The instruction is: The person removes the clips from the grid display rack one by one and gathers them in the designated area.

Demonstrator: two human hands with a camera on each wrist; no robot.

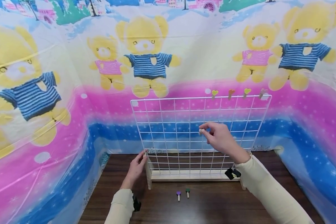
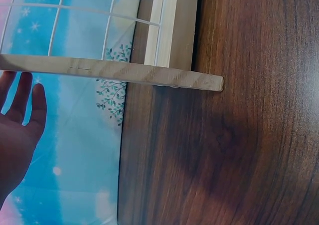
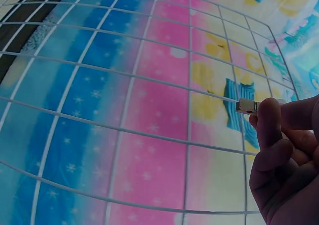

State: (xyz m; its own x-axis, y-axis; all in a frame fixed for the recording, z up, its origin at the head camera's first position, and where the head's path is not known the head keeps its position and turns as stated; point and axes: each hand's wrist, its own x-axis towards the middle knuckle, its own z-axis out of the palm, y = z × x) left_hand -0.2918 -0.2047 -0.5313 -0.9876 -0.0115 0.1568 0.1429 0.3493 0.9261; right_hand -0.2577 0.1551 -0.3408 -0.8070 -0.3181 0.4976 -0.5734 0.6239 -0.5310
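A white wire grid rack (image 1: 182, 137) stands upright in a wooden base, with wooden posts at its sides. My left hand (image 1: 135, 168) holds the top of the left wooden post (image 1: 148, 171); in the left wrist view its fingertips (image 2: 38, 93) reach the post's edge. My right hand (image 1: 219, 138) is raised in front of the grid's middle. Between thumb and forefinger it pinches a small wooden clothespin (image 3: 245, 106), whose jaw end sticks out towards the wires. The fingers cover the clothespin's other end.
Heart-topped clothespins sit on the grid's top wire at the right: yellow (image 1: 214, 94), orange (image 1: 231, 94), another yellow (image 1: 246, 92) and a pale one (image 1: 263, 92). A purple clothespin (image 1: 178, 196) and a green one (image 1: 188, 193) lie on the dark wooden table (image 1: 156, 208). A printed bear cloth (image 1: 196, 62) hangs behind.
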